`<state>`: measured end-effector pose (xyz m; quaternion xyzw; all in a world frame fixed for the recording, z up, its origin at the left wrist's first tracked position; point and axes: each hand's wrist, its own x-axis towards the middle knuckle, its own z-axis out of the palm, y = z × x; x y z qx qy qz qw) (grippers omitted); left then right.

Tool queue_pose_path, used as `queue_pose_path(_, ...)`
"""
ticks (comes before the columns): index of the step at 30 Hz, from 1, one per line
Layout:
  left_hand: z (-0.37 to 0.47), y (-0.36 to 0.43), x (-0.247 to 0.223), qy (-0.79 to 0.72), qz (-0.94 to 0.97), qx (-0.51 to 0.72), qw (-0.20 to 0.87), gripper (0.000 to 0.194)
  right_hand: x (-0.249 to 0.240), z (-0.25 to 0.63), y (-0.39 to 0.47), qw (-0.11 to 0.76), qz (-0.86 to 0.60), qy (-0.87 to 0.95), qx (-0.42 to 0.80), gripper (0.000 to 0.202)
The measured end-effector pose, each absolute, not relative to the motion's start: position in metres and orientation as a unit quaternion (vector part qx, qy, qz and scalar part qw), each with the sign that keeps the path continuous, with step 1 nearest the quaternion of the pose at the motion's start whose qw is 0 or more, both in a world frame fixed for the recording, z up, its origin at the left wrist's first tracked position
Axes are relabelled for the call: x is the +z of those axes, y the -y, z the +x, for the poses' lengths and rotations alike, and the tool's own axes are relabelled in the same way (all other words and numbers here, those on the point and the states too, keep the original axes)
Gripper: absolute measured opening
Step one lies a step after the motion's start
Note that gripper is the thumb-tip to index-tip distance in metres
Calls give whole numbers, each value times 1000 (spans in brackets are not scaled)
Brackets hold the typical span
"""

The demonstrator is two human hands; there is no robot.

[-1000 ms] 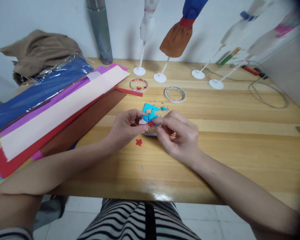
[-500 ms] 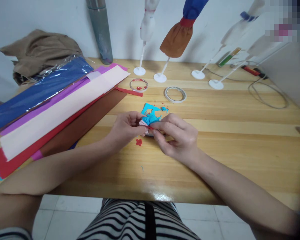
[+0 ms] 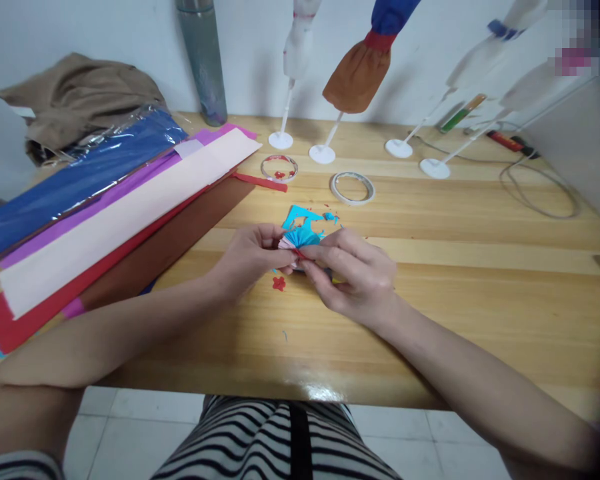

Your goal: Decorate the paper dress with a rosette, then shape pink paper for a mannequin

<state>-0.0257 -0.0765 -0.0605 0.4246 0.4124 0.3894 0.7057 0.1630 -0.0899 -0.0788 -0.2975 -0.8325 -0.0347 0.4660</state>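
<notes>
Between my two hands is a small pleated paper fan (image 3: 301, 238), blue on top with pale pink folds at its left and a bit of red at its base. My left hand (image 3: 247, 257) pinches its left side between thumb and fingers. My right hand (image 3: 357, 270) pinches the red part at the base with thumb and forefinger. Just behind the fan lie blue paper scraps (image 3: 296, 215) with small red bits. A red flower-shaped cutout (image 3: 279, 283) rests on the table in front. Something dark under the hands is mostly hidden.
Long sheets of coloured paper (image 3: 130, 217) lie on the left, beside a brown cloth (image 3: 95, 87). Two tape rolls (image 3: 353, 188) are behind my hands. Several small mannequins on white stands (image 3: 322, 154), a grey-green bottle (image 3: 203, 67) and a cable (image 3: 535, 207) stand or lie along the back.
The blue pleats are spread into a wider, rounder fan between my fingers. Both hands keep nearly the same place; the view has shifted slightly.
</notes>
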Motion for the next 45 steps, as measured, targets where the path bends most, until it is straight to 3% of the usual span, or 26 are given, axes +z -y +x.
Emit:
queue_pose_path(6,-26,76,-58,-426,437,390,690,16,-75,161,90,484,-345,800,86,7)
queue_pose_path(28,-25,78,-57,-428,437,376,696,9,-75,163,92,467,-337,815,58,13)
queue_pose_path(45,-27,77,-57,-433,434,374,695,16,-77,161,90,484,-397,768,135,13)
